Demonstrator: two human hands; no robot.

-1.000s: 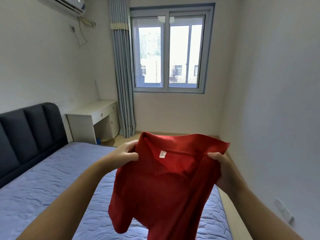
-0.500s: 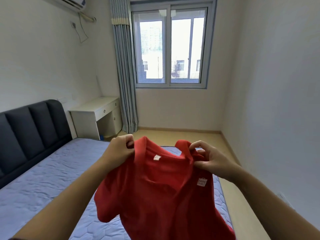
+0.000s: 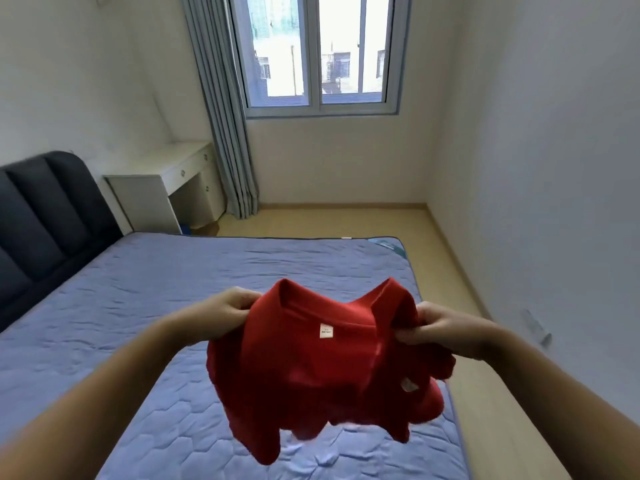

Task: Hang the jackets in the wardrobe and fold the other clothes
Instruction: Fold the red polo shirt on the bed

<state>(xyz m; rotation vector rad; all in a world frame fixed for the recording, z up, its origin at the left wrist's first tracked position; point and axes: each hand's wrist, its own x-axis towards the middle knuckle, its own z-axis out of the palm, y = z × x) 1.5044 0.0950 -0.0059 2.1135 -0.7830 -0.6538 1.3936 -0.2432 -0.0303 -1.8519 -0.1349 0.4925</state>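
A red T-shirt [image 3: 311, 368] hangs in the air above the bed, its collar up and a white neck label facing me. My left hand [image 3: 227, 311] grips the shirt's left shoulder. My right hand [image 3: 440, 329] pinches the right shoulder, where the cloth is bunched. The hem droops close to the blue quilted mattress [image 3: 138, 306]. No jacket or wardrobe is in view.
A dark padded headboard [image 3: 41, 216] runs along the left. A white desk [image 3: 166, 188] stands in the far left corner beside a grey curtain [image 3: 225, 133] and a window [image 3: 322, 53]. A strip of wooden floor [image 3: 450, 265] lies between the bed and the right wall.
Both hands have lowered the shirt toward the mattress. My right hand shifted from the shirt's side to the right shoulder. The view has tilted down.
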